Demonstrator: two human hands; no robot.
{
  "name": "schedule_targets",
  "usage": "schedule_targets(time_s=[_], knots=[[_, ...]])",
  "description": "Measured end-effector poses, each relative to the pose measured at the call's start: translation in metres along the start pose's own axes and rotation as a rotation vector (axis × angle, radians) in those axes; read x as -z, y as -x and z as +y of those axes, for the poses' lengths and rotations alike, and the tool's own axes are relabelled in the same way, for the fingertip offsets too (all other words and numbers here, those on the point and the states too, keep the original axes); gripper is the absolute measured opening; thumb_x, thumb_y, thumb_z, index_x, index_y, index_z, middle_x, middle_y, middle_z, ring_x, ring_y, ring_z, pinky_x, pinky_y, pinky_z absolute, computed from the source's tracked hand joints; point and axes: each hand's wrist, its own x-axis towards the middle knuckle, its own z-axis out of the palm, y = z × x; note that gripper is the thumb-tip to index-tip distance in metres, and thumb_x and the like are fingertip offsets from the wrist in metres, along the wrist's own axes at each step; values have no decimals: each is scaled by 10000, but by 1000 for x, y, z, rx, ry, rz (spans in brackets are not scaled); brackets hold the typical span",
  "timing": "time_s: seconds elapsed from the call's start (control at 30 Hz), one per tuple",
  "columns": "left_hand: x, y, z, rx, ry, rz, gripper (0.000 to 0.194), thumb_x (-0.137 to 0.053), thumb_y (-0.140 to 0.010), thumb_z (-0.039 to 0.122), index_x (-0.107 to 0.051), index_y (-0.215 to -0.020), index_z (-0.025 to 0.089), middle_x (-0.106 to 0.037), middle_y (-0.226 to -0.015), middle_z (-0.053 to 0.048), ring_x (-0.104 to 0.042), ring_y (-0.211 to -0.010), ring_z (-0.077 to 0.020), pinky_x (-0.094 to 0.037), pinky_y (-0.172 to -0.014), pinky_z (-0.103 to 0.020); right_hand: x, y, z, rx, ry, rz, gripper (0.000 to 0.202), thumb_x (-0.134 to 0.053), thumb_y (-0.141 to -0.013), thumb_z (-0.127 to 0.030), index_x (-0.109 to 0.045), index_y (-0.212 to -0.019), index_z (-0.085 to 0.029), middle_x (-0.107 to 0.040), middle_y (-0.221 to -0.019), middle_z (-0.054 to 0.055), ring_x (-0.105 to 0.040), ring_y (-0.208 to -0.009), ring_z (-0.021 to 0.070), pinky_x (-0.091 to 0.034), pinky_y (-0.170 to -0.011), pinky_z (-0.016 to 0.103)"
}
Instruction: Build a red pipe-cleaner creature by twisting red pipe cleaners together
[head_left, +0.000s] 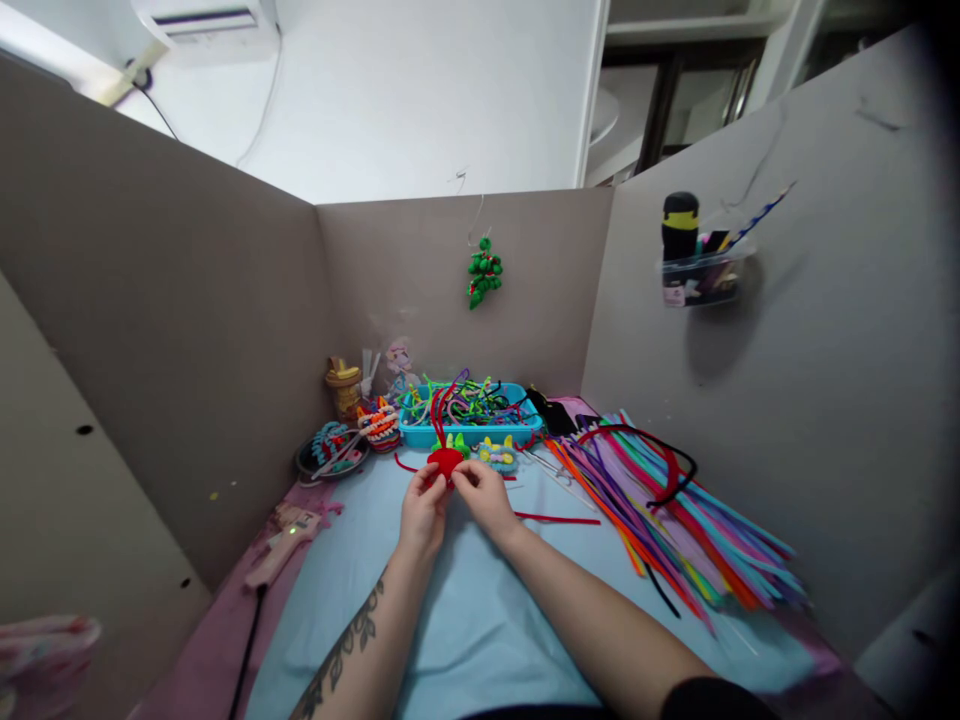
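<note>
Between my two hands, above the blue cloth, is a small red fuzzy piece (445, 459) made of pipe cleaners, with long red stems standing up from it. My left hand (424, 500) pinches it from the left side. The fingers of my right hand (481, 490) are closed at its lower right edge. Just behind it sit a green pipe-cleaner figure (458, 444) and a yellow and blue one (497, 454). A loose red pipe cleaner (559, 518) lies to the right of my right hand.
A blue tray (469, 433) of pipe-cleaner scraps stands at the back. Many coloured pipe cleaners (675, 510) lie spread at the right, near scissors. A dark bowl (330, 462) and a power strip (283, 548) are at the left. Grey panels enclose three sides.
</note>
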Motion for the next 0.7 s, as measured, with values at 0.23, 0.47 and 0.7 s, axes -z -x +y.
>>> schedule_targets(time_s=[0.23,0.47,0.7], knots=[[5,3,7,142,-451,29,493,-644,-694,402,-544,-1124,184,-635,-632,-26,-584,-500,-137,-434,-519,-250,14,-13,27,-74,40,-15,138,-486,-735,-236,-573,-650,-171,-547,-599,-8,-479,-581,130,-383,-545,230],[14,-2,18,-461,-761,-18,101,-694,-618,283,-696,-689,211,-596,-709,-34,-520,-688,-175,-417,-678,-259,18,-9,19,76,171,-171,127,-492,-732,-155,-599,-667,-176,-549,-647,-3,-487,-637,131,-368,-562,225],[14,-2,16,-502,-943,-117,66,-654,-667,257,-713,-687,233,-595,-706,-51,-517,-720,-193,-391,-717,-277,17,-5,7,146,214,-225,141,-485,-761,-130,-589,-683,-185,-560,-688,4,-504,-687,137,-380,-628,243]])
